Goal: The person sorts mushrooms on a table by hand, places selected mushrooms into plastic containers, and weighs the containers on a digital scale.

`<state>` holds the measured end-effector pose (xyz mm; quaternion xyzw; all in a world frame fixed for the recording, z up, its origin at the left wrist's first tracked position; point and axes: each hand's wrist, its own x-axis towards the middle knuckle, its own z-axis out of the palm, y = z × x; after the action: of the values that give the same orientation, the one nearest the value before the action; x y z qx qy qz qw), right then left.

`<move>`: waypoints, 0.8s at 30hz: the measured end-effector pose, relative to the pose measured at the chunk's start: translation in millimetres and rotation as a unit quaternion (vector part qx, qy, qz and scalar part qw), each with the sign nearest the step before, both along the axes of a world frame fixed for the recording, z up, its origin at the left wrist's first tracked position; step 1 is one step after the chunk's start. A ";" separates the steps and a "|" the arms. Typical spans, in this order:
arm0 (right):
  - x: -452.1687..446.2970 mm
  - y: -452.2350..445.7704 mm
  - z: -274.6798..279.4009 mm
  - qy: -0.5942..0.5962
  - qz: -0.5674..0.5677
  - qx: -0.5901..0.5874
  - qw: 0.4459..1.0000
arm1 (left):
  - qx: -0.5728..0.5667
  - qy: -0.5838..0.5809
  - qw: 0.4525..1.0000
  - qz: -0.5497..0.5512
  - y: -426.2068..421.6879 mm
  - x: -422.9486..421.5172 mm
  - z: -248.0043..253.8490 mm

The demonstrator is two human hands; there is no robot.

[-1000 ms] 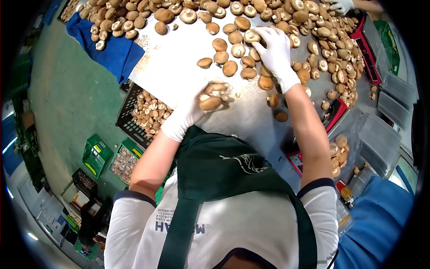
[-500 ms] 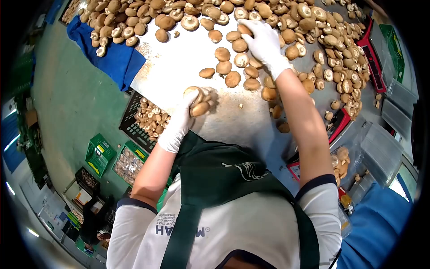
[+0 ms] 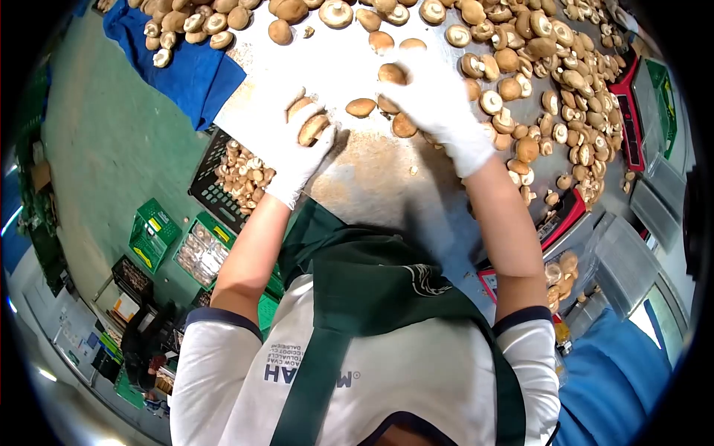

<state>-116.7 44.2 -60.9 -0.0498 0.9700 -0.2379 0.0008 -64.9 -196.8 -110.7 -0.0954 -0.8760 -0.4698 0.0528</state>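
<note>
My left hand (image 3: 291,152), in a white glove, is closed around brown-capped mushrooms (image 3: 313,129) above the left side of the pale table. At least two caps show between its fingers. My right hand (image 3: 431,100), gloved in white too, is over the middle of the table and smeared by motion. Its fingers cannot be made out, nor whether it holds anything. Close to its fingertips lies a mushroom (image 3: 391,73), and other loose mushrooms are beneath and around it. One mushroom (image 3: 361,108) lies on its own between the two hands.
Piled mushrooms (image 3: 573,97) cover the table's right side and back. A blue cloth (image 3: 175,70) drapes over the left edge. Below it stands a black crate (image 3: 210,182) holding small mushrooms. Red-framed scales (image 3: 628,111) stand at the right. A person (image 3: 141,342) is in the lower-left background.
My left hand has turned over and moved slightly left and up, keeping its mushrooms. My right hand has drawn back toward me from the far mushrooms. The camera view has shifted a little.
</note>
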 end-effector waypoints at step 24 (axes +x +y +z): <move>114.4 -22.9 -2.0 -0.031 -0.182 -0.226 0.957 | -0.014 0.067 0.997 -0.025 1.6 -2.0 -3.9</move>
<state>-2.4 21.3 -62.9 0.1356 0.8830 -0.4487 -0.0238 -66.8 -195.2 -114.6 -0.1496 -0.8743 -0.4513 0.0980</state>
